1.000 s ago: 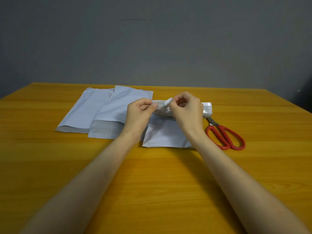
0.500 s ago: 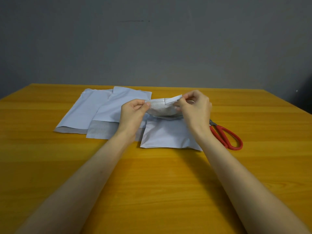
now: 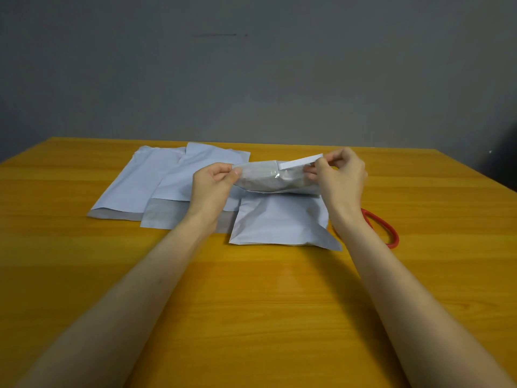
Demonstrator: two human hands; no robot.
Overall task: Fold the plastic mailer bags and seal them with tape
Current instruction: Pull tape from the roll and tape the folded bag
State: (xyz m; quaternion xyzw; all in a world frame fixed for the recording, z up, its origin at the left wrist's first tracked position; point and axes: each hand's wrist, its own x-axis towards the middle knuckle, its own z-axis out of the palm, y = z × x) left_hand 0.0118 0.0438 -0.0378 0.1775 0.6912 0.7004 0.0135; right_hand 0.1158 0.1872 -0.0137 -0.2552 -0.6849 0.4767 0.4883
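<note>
A white mailer bag [image 3: 279,219] lies on the yellow wooden table [image 3: 251,303] with its grey flap [image 3: 268,177] raised off the surface. My left hand [image 3: 214,183] pinches the flap's left end. My right hand [image 3: 340,175] pinches a white liner strip [image 3: 300,161] that is partly peeled away from the flap's adhesive band, its free end lifted to the right. Shiny adhesive shows where the strip has come off. Two more white mailer bags [image 3: 140,186] [image 3: 195,180] lie flat and overlapping behind my left hand.
Red-handled scissors [image 3: 383,228] lie on the table just right of my right wrist, partly hidden by the forearm. A grey wall rises behind the table's far edge. Bare tabletop stretches in front of the bags.
My right hand has pulled the liner strip further to the right, peeling more of it off the flap. The flap has risen off the bag, and my left hand has kept its pinch.
</note>
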